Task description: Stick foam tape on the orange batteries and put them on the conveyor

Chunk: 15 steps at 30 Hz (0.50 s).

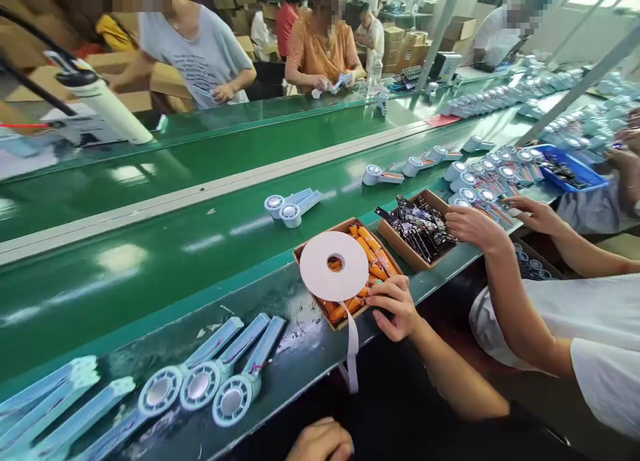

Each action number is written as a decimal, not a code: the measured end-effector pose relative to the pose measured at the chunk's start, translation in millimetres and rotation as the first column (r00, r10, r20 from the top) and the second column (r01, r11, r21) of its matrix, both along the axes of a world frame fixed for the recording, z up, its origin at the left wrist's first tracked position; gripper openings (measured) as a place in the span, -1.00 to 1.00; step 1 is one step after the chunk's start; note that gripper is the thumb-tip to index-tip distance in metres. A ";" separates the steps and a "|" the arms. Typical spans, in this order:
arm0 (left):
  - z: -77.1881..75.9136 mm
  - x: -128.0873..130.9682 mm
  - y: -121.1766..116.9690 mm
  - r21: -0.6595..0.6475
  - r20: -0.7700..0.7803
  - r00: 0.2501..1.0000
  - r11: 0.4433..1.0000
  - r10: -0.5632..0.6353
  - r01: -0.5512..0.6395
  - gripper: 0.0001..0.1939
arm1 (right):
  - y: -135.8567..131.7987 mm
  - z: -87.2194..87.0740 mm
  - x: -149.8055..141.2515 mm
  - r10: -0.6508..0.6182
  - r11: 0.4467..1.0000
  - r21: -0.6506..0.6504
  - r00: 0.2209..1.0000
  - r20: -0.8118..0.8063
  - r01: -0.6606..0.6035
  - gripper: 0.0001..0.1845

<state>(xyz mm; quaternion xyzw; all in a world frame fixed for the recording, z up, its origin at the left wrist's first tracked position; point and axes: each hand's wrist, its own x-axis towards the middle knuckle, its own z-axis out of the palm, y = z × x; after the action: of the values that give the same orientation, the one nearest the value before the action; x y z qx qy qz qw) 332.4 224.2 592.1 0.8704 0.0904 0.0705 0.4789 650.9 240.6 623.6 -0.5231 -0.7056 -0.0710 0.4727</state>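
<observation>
My right hand (pixel 396 309) rests at the near right corner of a small cardboard box (pixel 303 253) filled with orange cylindrical pieces (pixel 373 249). Its fingers are curled at the box rim among the pieces, and what they pinch is hidden. A white tape roll (pixel 320 274) lies on top of the box, its loose end hanging over the bench edge. My left hand (pixel 320 441) sits low at the bottom edge of the view, showing only knuckles. Three pale blue hand-fan bodies (pixel 200 383) lie on the bench to the left.
A second box of black parts (pixel 419 229) stands to the right, with a co-worker's hand (pixel 474 225) on it. Fan bodies (pixel 290 208) lie on the green conveyor belt (pixel 150 248). A blue tray (pixel 567 170) and rows of fans are at far right. People work across the belt.
</observation>
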 end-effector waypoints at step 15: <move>97.1 178.3 391.0 0.656 -0.258 0.777 0.694 0.575 -0.296 -0.44 | -1.0 -4.1 5.4 0.038 0.999 0.007 0.996 -0.086 -0.037 -0.75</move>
<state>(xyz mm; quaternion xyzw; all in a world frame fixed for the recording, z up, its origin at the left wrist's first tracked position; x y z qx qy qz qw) 510.7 615.2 689.1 0.9163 0.3809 0.0087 0.1233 656.3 239.6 619.5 -0.5110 -0.6941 -0.0412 0.5054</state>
